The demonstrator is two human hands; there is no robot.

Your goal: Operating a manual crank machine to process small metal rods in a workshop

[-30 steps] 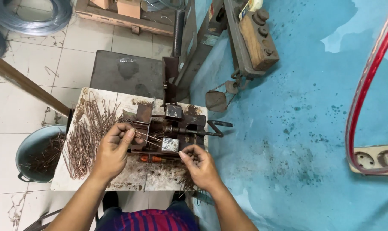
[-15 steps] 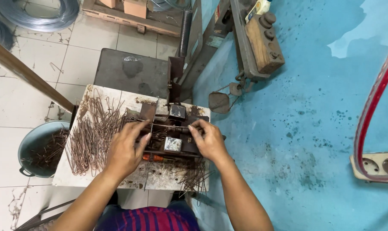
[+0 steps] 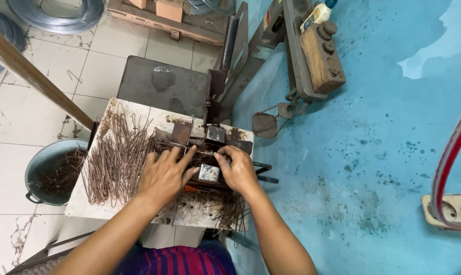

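Seating a thin wire in the small bending jig — left hand and right hand pinch it closed-fingered; next likely calls for steady, level pressure.

Thin rusty wire lies across the bending jig.

A grey bucket of rusty scraps sits at lower left on the tiled floor. Wire coils lie upper left — a wooden block with knobs upper right, against the blue wall.
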